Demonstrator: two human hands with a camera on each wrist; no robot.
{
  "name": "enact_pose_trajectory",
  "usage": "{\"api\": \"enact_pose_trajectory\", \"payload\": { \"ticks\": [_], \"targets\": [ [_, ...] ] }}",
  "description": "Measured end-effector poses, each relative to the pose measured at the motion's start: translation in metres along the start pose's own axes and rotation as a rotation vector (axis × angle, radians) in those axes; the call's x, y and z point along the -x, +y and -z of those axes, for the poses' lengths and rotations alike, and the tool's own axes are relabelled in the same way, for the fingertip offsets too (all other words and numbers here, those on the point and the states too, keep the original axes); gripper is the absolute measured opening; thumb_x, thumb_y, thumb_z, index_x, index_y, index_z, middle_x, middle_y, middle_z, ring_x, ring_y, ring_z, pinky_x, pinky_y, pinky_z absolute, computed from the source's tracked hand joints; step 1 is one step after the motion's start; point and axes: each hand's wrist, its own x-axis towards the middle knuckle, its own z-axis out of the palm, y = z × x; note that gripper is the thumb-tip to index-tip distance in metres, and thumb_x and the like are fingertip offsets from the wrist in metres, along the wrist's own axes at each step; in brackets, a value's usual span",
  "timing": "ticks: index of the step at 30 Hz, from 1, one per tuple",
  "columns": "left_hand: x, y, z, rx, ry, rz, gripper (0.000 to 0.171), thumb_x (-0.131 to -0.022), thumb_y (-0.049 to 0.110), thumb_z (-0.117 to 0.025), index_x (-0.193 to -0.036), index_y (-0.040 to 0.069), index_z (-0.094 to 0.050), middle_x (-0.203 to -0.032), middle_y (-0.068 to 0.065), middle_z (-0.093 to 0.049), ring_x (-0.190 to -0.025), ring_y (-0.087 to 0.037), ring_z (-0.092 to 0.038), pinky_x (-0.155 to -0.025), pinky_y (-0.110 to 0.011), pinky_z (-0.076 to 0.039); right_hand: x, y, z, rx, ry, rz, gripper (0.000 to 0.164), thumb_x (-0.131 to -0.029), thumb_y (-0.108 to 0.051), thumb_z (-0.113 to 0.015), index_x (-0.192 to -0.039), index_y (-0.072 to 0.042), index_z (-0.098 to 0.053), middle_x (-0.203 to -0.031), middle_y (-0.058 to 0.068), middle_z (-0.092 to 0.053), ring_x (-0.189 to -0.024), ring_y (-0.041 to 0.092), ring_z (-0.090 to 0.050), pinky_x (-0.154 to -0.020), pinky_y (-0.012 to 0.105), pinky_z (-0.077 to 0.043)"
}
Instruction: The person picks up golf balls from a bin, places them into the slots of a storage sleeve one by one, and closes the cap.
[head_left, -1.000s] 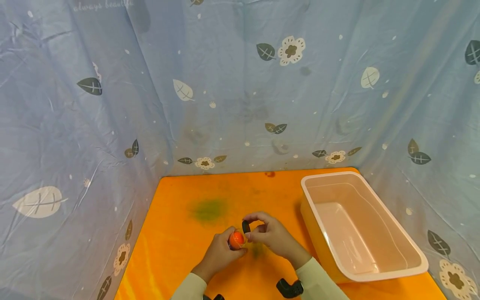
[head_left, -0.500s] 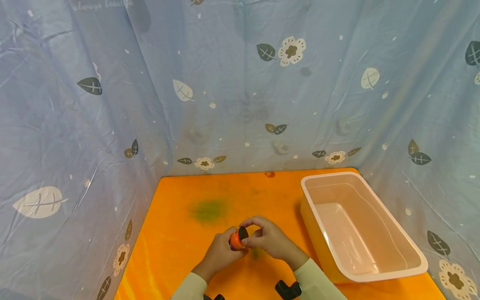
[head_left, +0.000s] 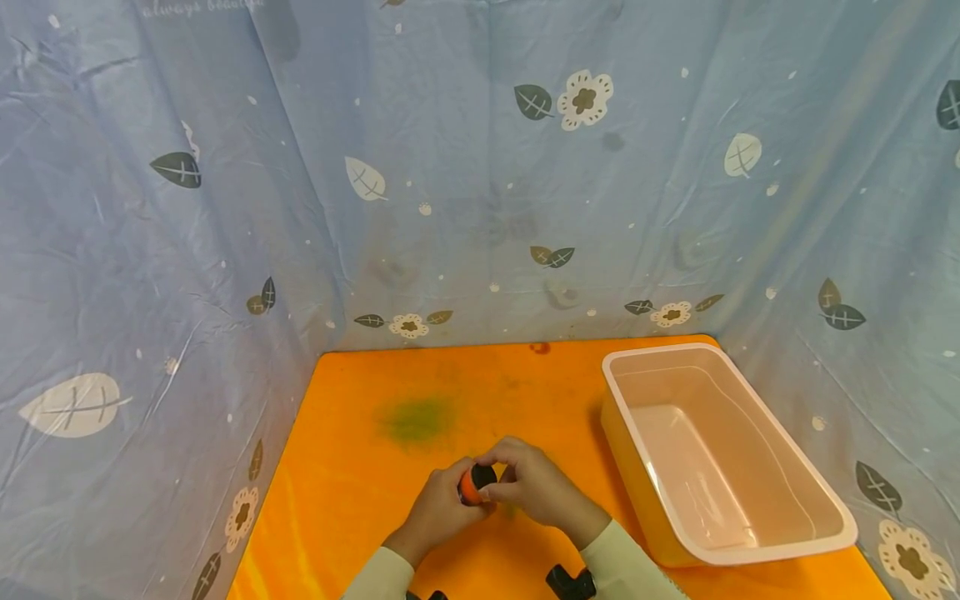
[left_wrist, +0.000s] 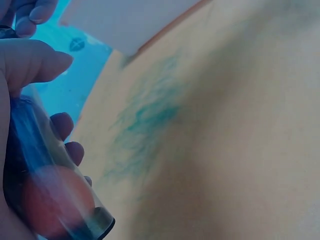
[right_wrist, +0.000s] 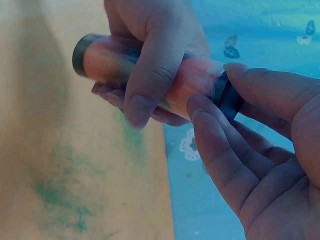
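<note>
My left hand point(head_left: 442, 508) grips a clear tube point(right_wrist: 107, 59) with a black base; round orange and dark blue contents show through its wall. In the left wrist view the tube point(left_wrist: 50, 155) slants down, an orange ball in its lower part. At the tube's other end sits a black cap point(head_left: 484, 476), pinched between the thumb and fingers of my right hand point(head_left: 543, 487). The right wrist view shows this cap point(right_wrist: 231, 102) against the tube's mouth; whether it is fully seated I cannot tell. Both hands are above the orange table.
A pale pink plastic tub point(head_left: 652, 462) stands on the right of the orange table point(head_left: 360, 500). A green stain point(head_left: 417, 419) marks the tabletop. Blue patterned curtain point(head_left: 450, 208) encloses the back and both sides.
The black cap, held apart from the tube a second ago, has come left onto its open end with my right hand. It now covers the orange ball there. The left hand has hardly moved.
</note>
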Motion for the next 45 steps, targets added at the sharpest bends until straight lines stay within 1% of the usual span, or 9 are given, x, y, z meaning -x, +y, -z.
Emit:
{"api": "enact_pose_trajectory", "payload": {
  "ticks": [4,14,16,23,28,32,38,42,45],
  "targets": [
    [0.001,0.000,-0.002,-0.002,-0.010,0.009,0.043,-0.095,0.020,-0.086,-0.133,0.010,-0.071,-0.103,0.008,-0.076,-0.080,-0.010,-0.071,-0.072,-0.029,-0.058,0.002,0.000,-0.001,0.059,-0.010,0.013,0.030,-0.101,-0.012,-0.082,-0.130,-0.009,-0.076,-0.114,-0.004,-0.064,-0.079,0.012,-0.063,-0.074,0.029,-0.057],
    [-0.002,0.000,-0.008,-0.004,-0.051,0.027,0.034,-0.096,0.021,-0.084,-0.126,0.015,-0.071,-0.098,0.011,-0.075,-0.076,-0.009,-0.070,-0.069,-0.029,-0.058,0.004,0.001,0.002,0.163,-0.016,0.044,0.023,-0.097,-0.008,-0.084,-0.120,-0.010,-0.078,-0.114,-0.006,-0.064,-0.085,0.007,-0.063,-0.077,0.026,-0.057],
    [-0.001,-0.002,-0.009,-0.012,-0.058,0.033,0.033,-0.096,0.021,-0.084,-0.125,0.017,-0.071,-0.098,0.011,-0.074,-0.076,-0.008,-0.070,-0.069,-0.028,-0.058,0.004,0.003,0.000,0.168,-0.022,0.036,0.023,-0.097,-0.008,-0.085,-0.119,-0.010,-0.078,-0.113,-0.007,-0.064,-0.085,0.008,-0.064,-0.077,0.026,-0.057],
    [0.005,-0.010,-0.010,-0.037,-0.061,0.052,0.035,-0.093,0.017,-0.086,-0.124,0.017,-0.070,-0.098,0.011,-0.074,-0.076,-0.008,-0.069,-0.068,-0.029,-0.057,0.002,0.012,-0.006,0.157,-0.046,0.004,0.022,-0.097,-0.018,-0.087,-0.118,-0.017,-0.080,-0.112,-0.013,-0.064,-0.091,0.006,-0.062,-0.081,0.026,-0.056],
    [0.001,-0.009,-0.014,-0.062,-0.069,0.061,0.030,-0.092,0.019,-0.086,-0.118,0.018,-0.071,-0.097,0.012,-0.073,-0.077,-0.007,-0.068,-0.069,-0.029,-0.056,0.002,0.016,-0.003,0.191,-0.050,0.040,0.024,-0.096,-0.016,-0.087,-0.119,-0.016,-0.082,-0.110,-0.013,-0.065,-0.097,0.006,-0.063,-0.084,0.026,-0.056],
    [-0.003,-0.012,-0.015,-0.053,-0.066,0.055,0.032,-0.093,0.019,-0.085,-0.122,0.017,-0.071,-0.100,0.011,-0.074,-0.081,-0.007,-0.071,-0.071,-0.029,-0.058,0.003,0.018,-0.002,0.216,-0.039,0.059,0.026,-0.097,-0.015,-0.085,-0.123,-0.015,-0.080,-0.113,-0.011,-0.064,-0.097,0.007,-0.063,-0.083,0.025,-0.056],
    [-0.010,-0.014,-0.016,0.029,-0.019,0.031,0.044,-0.094,0.016,-0.085,-0.135,0.011,-0.069,-0.113,0.003,-0.076,-0.094,-0.012,-0.074,-0.079,-0.030,-0.060,0.005,0.019,-0.003,0.114,0.042,0.047,0.035,-0.101,-0.019,-0.083,-0.133,-0.011,-0.073,-0.116,-0.006,-0.062,-0.084,0.011,-0.061,-0.074,0.028,-0.055],
    [-0.018,-0.011,-0.015,0.042,0.026,0.011,0.038,-0.095,0.018,-0.086,-0.129,0.011,-0.069,-0.110,0.004,-0.074,-0.093,-0.015,-0.072,-0.080,-0.033,-0.059,0.007,0.024,0.001,0.052,0.136,0.074,0.040,-0.104,-0.030,-0.080,-0.138,-0.012,-0.070,-0.120,0.000,-0.064,-0.089,0.015,-0.064,-0.076,0.032,-0.057],
    [-0.023,-0.006,-0.013,0.017,0.068,0.027,0.037,-0.096,0.033,-0.089,-0.122,0.016,-0.070,-0.104,0.006,-0.070,-0.091,-0.015,-0.069,-0.082,-0.035,-0.057,0.011,0.032,0.005,0.024,0.213,0.053,0.036,-0.106,-0.034,-0.075,-0.137,-0.015,-0.071,-0.124,0.004,-0.065,-0.090,0.020,-0.063,-0.076,0.035,-0.057]
  ]
}}
